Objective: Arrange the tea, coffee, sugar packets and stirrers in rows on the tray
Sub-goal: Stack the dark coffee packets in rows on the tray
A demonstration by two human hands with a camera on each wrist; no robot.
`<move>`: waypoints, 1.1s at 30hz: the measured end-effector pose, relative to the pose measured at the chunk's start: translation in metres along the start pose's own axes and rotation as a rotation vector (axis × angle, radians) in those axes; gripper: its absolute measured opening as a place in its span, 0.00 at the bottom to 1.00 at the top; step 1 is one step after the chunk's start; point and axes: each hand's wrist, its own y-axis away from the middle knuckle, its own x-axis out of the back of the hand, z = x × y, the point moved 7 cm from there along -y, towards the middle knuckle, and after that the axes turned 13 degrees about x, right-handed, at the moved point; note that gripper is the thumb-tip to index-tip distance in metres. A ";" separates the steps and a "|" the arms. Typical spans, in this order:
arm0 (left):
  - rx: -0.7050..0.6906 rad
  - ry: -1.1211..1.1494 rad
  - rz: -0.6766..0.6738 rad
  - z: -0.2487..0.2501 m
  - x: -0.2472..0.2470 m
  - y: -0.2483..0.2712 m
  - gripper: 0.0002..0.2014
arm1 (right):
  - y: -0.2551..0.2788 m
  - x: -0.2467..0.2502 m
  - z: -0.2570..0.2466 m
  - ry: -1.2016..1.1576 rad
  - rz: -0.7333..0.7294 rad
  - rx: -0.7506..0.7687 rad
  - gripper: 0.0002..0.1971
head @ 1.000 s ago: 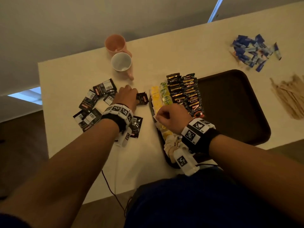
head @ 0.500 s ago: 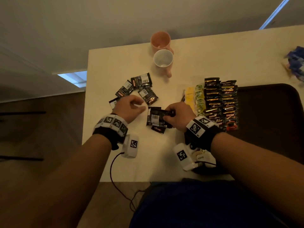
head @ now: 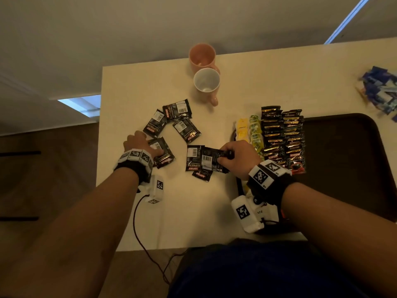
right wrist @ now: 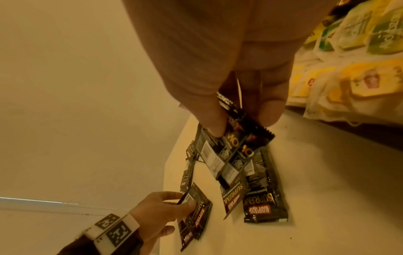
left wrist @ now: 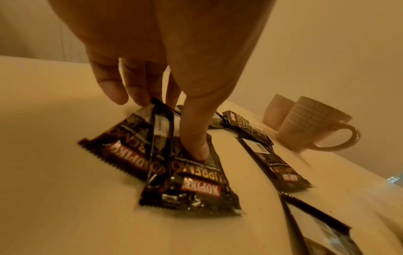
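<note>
Black coffee packets lie loose on the cream table, left of the dark brown tray. My left hand pinches two overlapping coffee packets between thumb and fingers, flat against the table. My right hand pinches the end of a small stack of coffee packets beside the tray; in the right wrist view its thumb and fingers grip the top packet. On the tray's left side stand rows of yellow tea bags, green tea bags and coffee packets.
Three more coffee packets lie further back on the table. A pink mug and a white mug stand behind them. Blue sugar packets are piled at the far right. The tray's right half is bare.
My right hand left the tea row on the tray and took hold of packets on the table beside it. My left hand shifted to a pair of packets nearer the table's left edge.
</note>
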 end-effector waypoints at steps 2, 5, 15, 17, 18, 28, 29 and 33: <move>0.003 0.035 -0.035 -0.004 -0.004 0.005 0.32 | 0.000 0.000 -0.002 -0.003 0.000 -0.003 0.12; 0.003 0.127 -0.070 -0.013 -0.010 0.021 0.19 | 0.000 -0.001 -0.005 -0.015 0.013 -0.004 0.11; -0.257 0.582 -0.405 0.004 -0.009 0.107 0.10 | 0.003 0.002 -0.008 -0.278 0.116 -0.058 0.07; -0.297 0.614 -0.459 0.019 -0.009 0.123 0.10 | 0.005 -0.004 -0.011 -0.387 0.097 -0.055 0.10; -0.317 0.609 -0.452 0.026 -0.010 0.128 0.10 | 0.005 -0.006 -0.013 -0.420 0.089 -0.045 0.10; -0.301 0.659 -0.420 0.050 -0.027 0.133 0.10 | 0.022 -0.016 -0.023 -0.964 0.078 -0.228 0.11; -0.306 0.658 -0.418 0.051 -0.028 0.134 0.13 | 0.023 -0.016 -0.022 -1.009 0.077 -0.252 0.13; -0.278 0.733 -0.475 0.060 -0.033 0.145 0.22 | 0.020 -0.018 -0.019 -0.827 0.022 -0.127 0.13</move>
